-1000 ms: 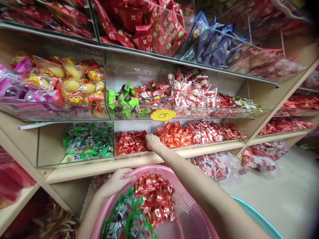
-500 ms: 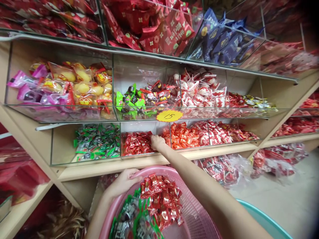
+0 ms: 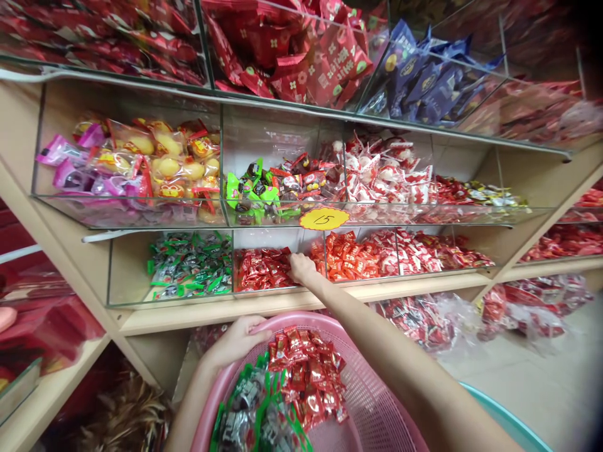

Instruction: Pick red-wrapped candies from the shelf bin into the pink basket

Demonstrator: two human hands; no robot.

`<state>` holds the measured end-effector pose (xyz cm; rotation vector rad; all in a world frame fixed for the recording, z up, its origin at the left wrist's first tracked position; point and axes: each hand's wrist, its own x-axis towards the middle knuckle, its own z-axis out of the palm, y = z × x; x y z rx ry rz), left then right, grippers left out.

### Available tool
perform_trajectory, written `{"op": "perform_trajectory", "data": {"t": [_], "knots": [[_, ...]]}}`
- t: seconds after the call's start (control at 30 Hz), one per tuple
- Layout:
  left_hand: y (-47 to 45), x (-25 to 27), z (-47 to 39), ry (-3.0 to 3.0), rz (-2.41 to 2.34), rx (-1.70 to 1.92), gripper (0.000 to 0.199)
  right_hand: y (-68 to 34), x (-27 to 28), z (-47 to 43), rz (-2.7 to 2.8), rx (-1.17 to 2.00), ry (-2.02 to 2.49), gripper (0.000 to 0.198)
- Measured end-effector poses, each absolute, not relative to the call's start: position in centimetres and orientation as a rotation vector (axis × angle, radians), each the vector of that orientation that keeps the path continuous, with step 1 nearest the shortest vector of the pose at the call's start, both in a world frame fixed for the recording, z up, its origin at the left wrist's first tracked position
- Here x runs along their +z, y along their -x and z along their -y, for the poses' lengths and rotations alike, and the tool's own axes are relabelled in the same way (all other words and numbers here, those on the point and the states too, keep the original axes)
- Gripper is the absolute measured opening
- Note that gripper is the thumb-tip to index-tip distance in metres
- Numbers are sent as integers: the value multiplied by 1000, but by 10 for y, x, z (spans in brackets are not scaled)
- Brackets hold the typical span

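Observation:
My left hand [image 3: 238,342] grips the far rim of a pink mesh basket [image 3: 372,408] held below the shelves. The basket holds a heap of red-wrapped candies [image 3: 306,376] and green-and-black wrapped candies [image 3: 257,411]. My right hand [image 3: 301,267] reaches into a clear bin of small red candies [image 3: 261,269] on the lower shelf, fingers curled down among the wrappers at the bin's right side. Whether they have closed on any candy is hidden.
Left of that bin is a bin of green-wrapped candies [image 3: 191,271]; right of it, orange-red packets [image 3: 351,254]. A yellow price tag marked 15 [image 3: 324,219] hangs above. Higher shelves hold yellow, pink, white-red and blue packets. Bagged candies [image 3: 414,320] lie below.
The view has shifted, so the shelves sit further right in the frame. My right hand stays in the red candy bin, and my left hand keeps its hold on the basket rim.

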<state>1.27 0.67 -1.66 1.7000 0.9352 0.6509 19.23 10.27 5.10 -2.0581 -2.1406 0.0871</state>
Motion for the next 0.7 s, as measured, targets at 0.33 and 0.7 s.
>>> {"op": "perform_trajectory", "data": {"t": [0.33, 0.7], "knots": [[-8, -20, -8, -1743, -965, 652, 32, -202, 65, -81, 1920, 415, 1761, 16], [-9, -13, -5, -1757, -940, 628, 32, -224, 58, 24, 1086, 1662, 881, 20]]}}
